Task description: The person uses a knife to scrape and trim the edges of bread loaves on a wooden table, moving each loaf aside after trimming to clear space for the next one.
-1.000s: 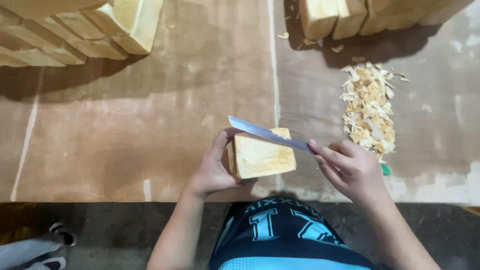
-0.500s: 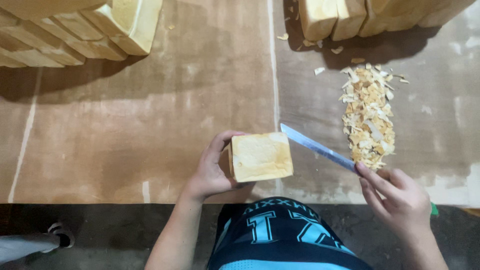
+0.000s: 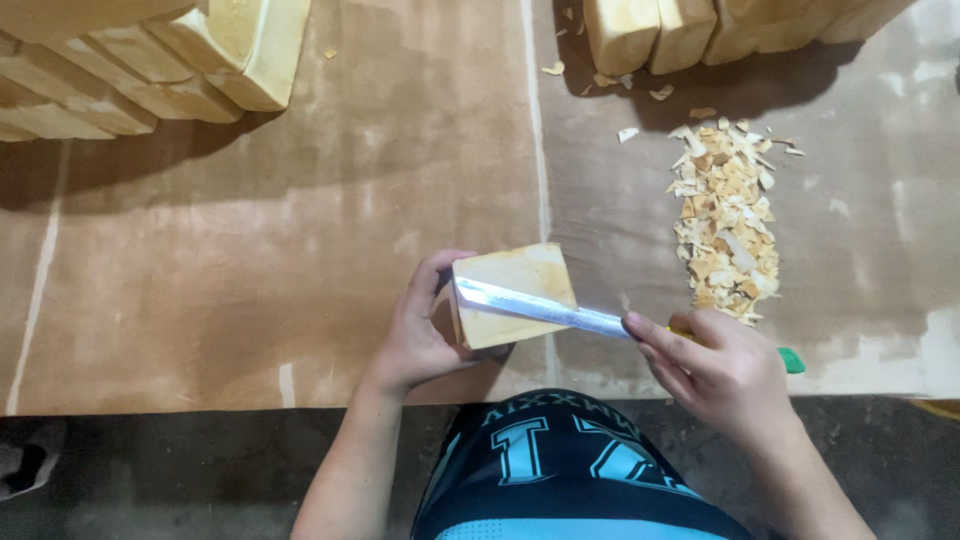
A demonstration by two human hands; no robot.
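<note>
My left hand [image 3: 415, 335] grips a pale yellow block [image 3: 520, 275] at the near edge of the brown table [image 3: 250, 250], holding it from its left side. My right hand [image 3: 720, 375] holds a knife with a long shiny blade [image 3: 545, 308] and a green handle end [image 3: 791, 360]. The blade lies across the upper face of the block, its tip at the block's left edge.
A heap of pale shavings [image 3: 725, 215] lies to the right of the block. Stacks of similar pale blocks stand at the far left [image 3: 150, 60] and far right [image 3: 700, 30]. A few loose chips lie by the right stack. The dark floor shows below the table edge.
One second ago the blade lay on the block; half a second ago my right hand had drawn the knife off to the right. Now the blade is back across the block.
</note>
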